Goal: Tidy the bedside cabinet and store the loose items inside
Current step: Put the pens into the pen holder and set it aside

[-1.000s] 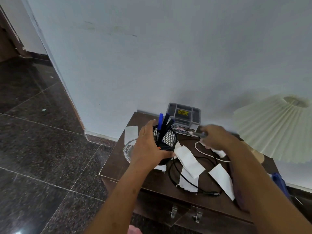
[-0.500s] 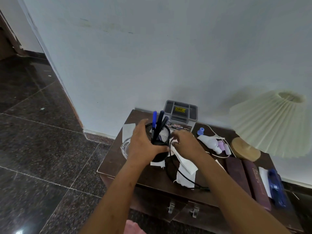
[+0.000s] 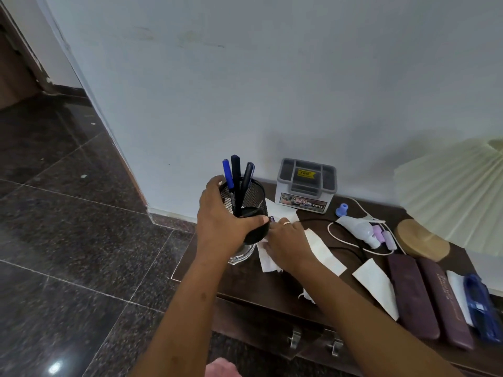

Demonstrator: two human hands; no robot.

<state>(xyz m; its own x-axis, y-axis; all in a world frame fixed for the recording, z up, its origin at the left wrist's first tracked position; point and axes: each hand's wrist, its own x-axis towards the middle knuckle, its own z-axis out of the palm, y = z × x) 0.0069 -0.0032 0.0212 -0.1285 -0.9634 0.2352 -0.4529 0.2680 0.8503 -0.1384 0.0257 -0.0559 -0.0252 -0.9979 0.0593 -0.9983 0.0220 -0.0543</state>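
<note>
— What has moved since half a second ago?
— The left hand has lifted the black mesh pen holder higher, above a glass dish; the right hand has slid left onto the white papers.
— And the fingers?
— Left fingers curl closed round the holder. Right fingers lie flat on paper; whether they grip it I cannot tell.
— Counts?
— Three pens in the holder, one grey organiser box, two dark cases, one lamp.
— The setting?
— A dark wooden desk against a pale wall, dark tiled floor to the left.

Left hand around mesh pen holder, right hand on paper.
</note>
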